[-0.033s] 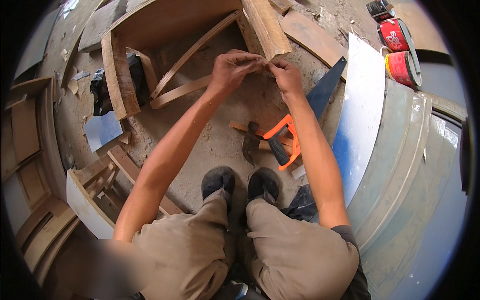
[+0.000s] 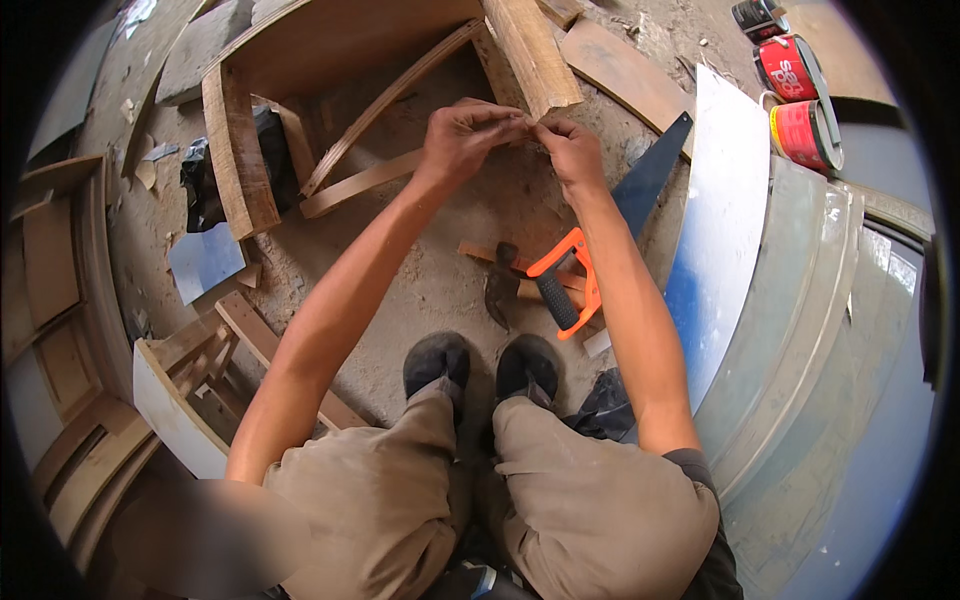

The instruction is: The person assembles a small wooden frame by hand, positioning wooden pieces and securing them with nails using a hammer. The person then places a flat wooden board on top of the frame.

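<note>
My left hand [image 2: 467, 138] and my right hand [image 2: 572, 152] meet fingertip to fingertip over the floor, both closed in a pinch. Whatever they pinch is too small to make out. Just beyond my fingers is the end of a thick wooden beam [image 2: 532, 60], part of a wooden frame [image 2: 345, 45] with a curved strip [image 2: 395, 100] across it. Beneath my right forearm lies a handsaw [image 2: 578, 285] with an orange and black handle, its dark blade pointing away to the right. A claw hammer [image 2: 500, 285] rests beside the saw on thin wood pieces.
Red cans [image 2: 795, 68] stand at the far right, near a long white and blue panel [image 2: 715, 220] and greyish glass-like sheets [image 2: 780, 310]. On the left are a small slatted wooden piece [image 2: 190, 375], a blue-white scrap [image 2: 207, 262] and a black plastic bag [image 2: 203, 190].
</note>
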`<action>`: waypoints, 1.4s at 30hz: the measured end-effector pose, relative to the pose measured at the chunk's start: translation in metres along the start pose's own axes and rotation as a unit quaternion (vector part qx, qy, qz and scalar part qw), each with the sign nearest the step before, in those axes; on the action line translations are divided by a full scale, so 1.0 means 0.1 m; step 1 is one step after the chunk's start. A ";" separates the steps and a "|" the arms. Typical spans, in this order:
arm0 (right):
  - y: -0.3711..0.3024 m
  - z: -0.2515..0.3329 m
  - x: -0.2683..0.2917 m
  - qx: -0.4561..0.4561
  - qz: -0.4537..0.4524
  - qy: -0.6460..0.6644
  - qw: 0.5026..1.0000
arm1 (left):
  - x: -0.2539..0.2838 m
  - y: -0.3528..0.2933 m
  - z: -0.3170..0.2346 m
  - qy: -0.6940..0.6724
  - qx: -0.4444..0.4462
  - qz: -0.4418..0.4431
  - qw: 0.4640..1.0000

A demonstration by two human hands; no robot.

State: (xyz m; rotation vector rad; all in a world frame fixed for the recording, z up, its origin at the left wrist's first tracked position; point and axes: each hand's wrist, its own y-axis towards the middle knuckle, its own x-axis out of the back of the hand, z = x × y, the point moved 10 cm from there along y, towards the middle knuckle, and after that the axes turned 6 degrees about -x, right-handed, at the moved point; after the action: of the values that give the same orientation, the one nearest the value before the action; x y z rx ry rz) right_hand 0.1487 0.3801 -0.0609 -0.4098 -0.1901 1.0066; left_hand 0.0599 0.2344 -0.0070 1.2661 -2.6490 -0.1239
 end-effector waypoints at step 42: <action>-0.46 0.14 0.65 0.102 -0.119 -0.116 0.981 | -0.13 -0.04 -0.31 0.258 -0.163 -0.020 0.952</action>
State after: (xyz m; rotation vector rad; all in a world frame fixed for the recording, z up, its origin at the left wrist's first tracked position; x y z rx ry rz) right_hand 0.2137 0.4174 -0.0309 -0.0790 -0.3353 0.8261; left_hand 0.0776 0.2425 0.0203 1.0644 -2.0586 -0.1969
